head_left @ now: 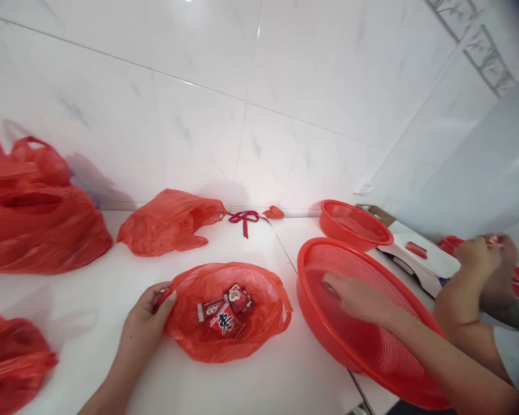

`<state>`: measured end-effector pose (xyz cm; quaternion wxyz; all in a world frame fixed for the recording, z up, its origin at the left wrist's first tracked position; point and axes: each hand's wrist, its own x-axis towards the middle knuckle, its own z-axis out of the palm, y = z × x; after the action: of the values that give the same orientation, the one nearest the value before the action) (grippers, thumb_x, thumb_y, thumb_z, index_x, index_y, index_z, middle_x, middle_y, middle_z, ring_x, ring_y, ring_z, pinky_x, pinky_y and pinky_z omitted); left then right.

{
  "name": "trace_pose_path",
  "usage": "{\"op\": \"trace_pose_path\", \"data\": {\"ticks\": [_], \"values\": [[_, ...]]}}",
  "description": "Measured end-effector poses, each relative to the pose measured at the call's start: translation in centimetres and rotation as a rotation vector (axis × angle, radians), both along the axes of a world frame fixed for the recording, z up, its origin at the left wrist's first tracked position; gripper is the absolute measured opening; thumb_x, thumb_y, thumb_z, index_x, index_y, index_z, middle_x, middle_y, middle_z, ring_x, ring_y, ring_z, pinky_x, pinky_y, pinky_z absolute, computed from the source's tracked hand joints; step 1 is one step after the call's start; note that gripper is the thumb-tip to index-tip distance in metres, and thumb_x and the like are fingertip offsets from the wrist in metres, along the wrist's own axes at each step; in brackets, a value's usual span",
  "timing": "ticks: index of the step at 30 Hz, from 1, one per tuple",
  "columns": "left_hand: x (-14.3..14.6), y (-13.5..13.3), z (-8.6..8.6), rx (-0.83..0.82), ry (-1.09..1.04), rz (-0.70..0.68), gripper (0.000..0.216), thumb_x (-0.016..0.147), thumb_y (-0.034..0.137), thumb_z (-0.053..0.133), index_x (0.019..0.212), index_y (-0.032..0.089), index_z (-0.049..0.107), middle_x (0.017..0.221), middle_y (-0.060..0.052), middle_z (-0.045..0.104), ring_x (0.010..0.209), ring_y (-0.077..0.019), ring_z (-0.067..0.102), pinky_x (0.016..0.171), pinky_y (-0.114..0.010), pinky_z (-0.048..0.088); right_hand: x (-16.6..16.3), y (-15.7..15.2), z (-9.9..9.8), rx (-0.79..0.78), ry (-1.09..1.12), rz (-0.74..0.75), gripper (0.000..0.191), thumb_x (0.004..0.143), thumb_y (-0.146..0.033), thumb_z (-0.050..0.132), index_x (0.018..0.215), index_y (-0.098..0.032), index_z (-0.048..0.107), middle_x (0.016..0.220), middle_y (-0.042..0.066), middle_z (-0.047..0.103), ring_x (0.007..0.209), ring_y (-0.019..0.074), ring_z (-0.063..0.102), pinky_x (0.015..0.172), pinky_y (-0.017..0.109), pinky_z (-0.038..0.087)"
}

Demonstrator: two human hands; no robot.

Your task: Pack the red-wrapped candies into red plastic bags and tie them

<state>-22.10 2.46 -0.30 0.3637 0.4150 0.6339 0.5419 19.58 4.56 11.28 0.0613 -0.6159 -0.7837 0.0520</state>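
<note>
My left hand (146, 323) pinches the left rim of a red plastic bag (259, 331) that stands with its mouth spread on the white table. Several small red and dark-red wrapped packets (225, 320) lie at the bottom of the bag. To the right, my right hand (350, 295) reaches into a large red mesh basket (313, 311). Its fingers are closed around a small dark packet (331, 291), mostly covered by the hand.
Red plastic bags stand at the left (47, 230), front left (15, 363) and back (164, 227). A dark-red ribbon (244, 219) lies by the wall. At the right are a smaller red basket (354, 225), a white scale (424, 253) and another person's hands (480, 256).
</note>
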Motion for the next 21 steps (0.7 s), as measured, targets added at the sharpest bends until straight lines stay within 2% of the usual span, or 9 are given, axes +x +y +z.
{"op": "trace_pose_path", "data": {"ticks": [2,4,7,9,11,13,15,18,21], "values": [[0.2,-0.2,0.2,0.001,-0.004,-0.002,0.052,0.070,0.057,0.061,0.108,0.022,0.057,0.087,-0.003,0.068,0.079,-0.0226,0.065,0.067,-0.032,0.054,-1.4,-0.4,1.7,-0.008,-0.055,0.090,0.014,0.073,-0.009,0.046,0.077,-0.023,0.048,0.072,0.000,0.057,0.057,0.0131,0.049,0.050,0.026,0.032],[0.2,-0.3,0.3,0.003,-0.017,-0.012,0.052,0.071,0.057,0.061,0.108,0.021,0.056,0.086,-0.004,0.068,0.076,-0.0220,0.065,0.065,-0.031,0.054,-3.5,-1.7,3.4,0.071,-0.046,0.140,0.021,0.073,-0.010,0.045,0.088,-0.024,0.048,0.080,0.002,0.057,0.064,0.0148,0.051,0.055,0.027,0.037],[0.2,-0.4,0.2,0.002,-0.034,-0.026,0.050,0.073,0.055,0.060,0.109,0.021,0.056,0.088,-0.004,0.068,0.076,-0.0210,0.064,0.065,-0.030,0.053,-7.3,-4.9,4.6,0.126,0.067,0.277,0.025,0.074,-0.011,0.046,0.094,-0.025,0.049,0.085,0.003,0.056,0.072,0.0168,0.053,0.061,0.028,0.042],[0.2,-0.4,0.1,0.003,-0.036,-0.032,0.049,0.073,0.054,0.060,0.109,0.022,0.055,0.089,-0.003,0.068,0.078,-0.0206,0.064,0.066,-0.030,0.053,-9.9,-6.5,4.1,0.107,0.187,0.367,0.030,0.071,-0.008,0.046,0.095,-0.026,0.048,0.088,0.003,0.056,0.077,0.0169,0.054,0.066,0.028,0.045],[0.2,-0.5,0.2,0.008,-0.045,-0.037,0.049,0.073,0.054,0.060,0.109,0.021,0.055,0.090,-0.004,0.068,0.078,-0.0204,0.065,0.067,-0.030,0.053,-12.2,-6.9,2.6,0.047,0.290,0.374,0.033,0.069,-0.005,0.044,0.095,-0.026,0.047,0.089,0.002,0.056,0.077,0.0161,0.055,0.068,0.028,0.047],[0.3,-0.5,0.3,0.019,-0.063,-0.040,0.050,0.073,0.055,0.060,0.109,0.020,0.055,0.091,-0.005,0.069,0.077,-0.0203,0.065,0.067,-0.031,0.053,-14.1,-6.2,0.8,0.001,0.346,0.324,0.033,0.070,-0.005,0.043,0.095,-0.025,0.047,0.090,0.001,0.056,0.076,0.0156,0.055,0.066,0.028,0.047],[0.4,-0.6,0.4,0.023,-0.079,-0.034,0.051,0.072,0.055,0.060,0.108,0.020,0.055,0.090,-0.005,0.069,0.075,-0.0201,0.065,0.067,-0.031,0.052,-15.3,-5.0,-0.8,0.007,0.369,0.298,0.035,0.073,-0.007,0.046,0.102,-0.026,0.048,0.098,0.002,0.057,0.086,0.0172,0.056,0.073,0.031,0.049],[0.5,-0.6,0.4,0.022,-0.089,-0.038,0.049,0.073,0.055,0.060,0.108,0.021,0.055,0.086,-0.003,0.068,0.076,-0.0205,0.065,0.067,-0.031,0.052,-15.3,-3.8,-1.9,0.021,0.399,0.288,0.047,0.077,-0.017,0.054,0.121,-0.029,0.044,0.120,0.003,0.053,0.110,0.0207,0.051,0.093,0.037,0.045],[0.5,-0.5,0.2,0.035,-0.106,-0.058,0.048,0.075,0.054,0.059,0.110,0.021,0.054,0.085,-0.003,0.066,0.078,-0.0209,0.065,0.068,-0.032,0.052,-13.5,-4.1,-2.3,-0.022,0.404,0.220,0.040,0.084,-0.028,0.053,0.123,-0.032,0.044,0.121,0.002,0.055,0.109,0.0188,0.054,0.093,0.035,0.046]]}}
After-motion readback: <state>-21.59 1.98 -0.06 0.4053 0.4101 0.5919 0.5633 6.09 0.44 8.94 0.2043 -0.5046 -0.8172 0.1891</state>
